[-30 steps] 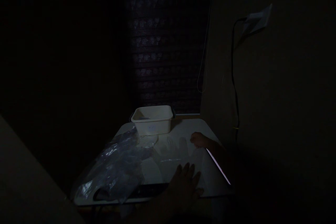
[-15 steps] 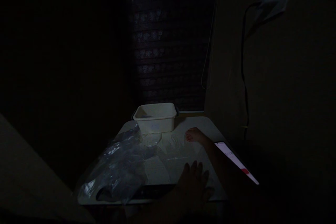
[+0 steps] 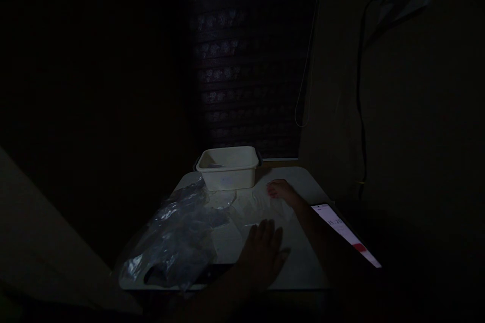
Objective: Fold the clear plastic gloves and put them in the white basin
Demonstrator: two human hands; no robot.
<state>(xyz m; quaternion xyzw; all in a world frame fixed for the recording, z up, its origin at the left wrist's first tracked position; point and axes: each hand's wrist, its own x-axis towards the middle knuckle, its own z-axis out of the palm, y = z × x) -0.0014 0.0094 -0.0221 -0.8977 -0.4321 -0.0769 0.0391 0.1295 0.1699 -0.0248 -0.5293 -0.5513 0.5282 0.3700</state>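
The scene is very dim. My left hand (image 3: 261,251) is low over the near part of the white table (image 3: 303,252), fingers stretched out and slightly apart, holding nothing. Farther up, my right hand (image 3: 279,189) has its fingers curled at the far edge of a clear plastic bag (image 3: 253,207), seemingly gripping it; the fingertips are hard to make out. This bag lies flat between my two hands. To the left spreads a crumpled heap of clear plastic bags (image 3: 178,234), hanging over the table's left side.
A white plastic tub (image 3: 229,176) with dark handles stands at the far end, with something clear inside. At the right edge lies a lit phone (image 3: 346,234). A dark cable (image 3: 359,101) hangs down the right wall, and a dark blind (image 3: 242,70) covers the back.
My left hand has moved up and left, closer to the flat plastic bag. My right hand stays near the same spot, its fingers turned slightly. The whole view has shifted a little.
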